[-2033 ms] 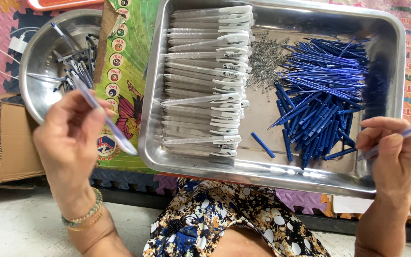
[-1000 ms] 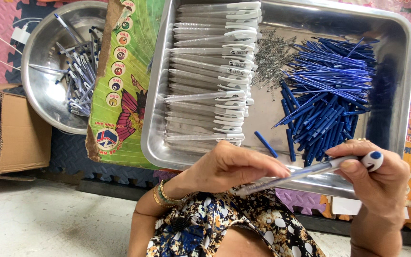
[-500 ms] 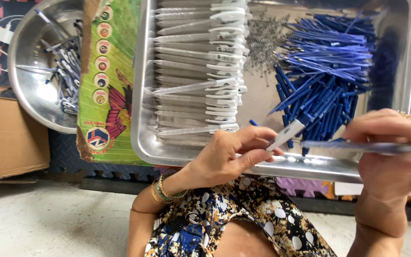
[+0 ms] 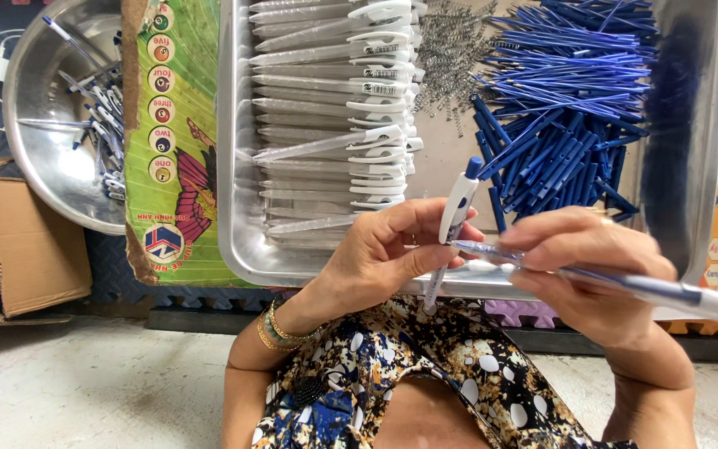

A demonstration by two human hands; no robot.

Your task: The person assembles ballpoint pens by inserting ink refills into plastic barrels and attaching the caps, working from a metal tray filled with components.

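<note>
At the tray's (image 4: pixel 238 249) near edge, the left hand (image 4: pixel 384 258) grips 1 white pen barrel (image 4: pixel 452 224) upright while the right hand (image 4: pixel 583 274) pinches a blue-tipped refill (image 4: pixel 492 249); assembly seems under way, calling for careful alignment of the 2.

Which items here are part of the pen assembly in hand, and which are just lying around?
In use: left hand holding white pen barrel; right hand holding blue refill; steel tray of barrels, springs, blue refills.
Lying about: cardboard box, green printed carton, round steel bowl.
</note>
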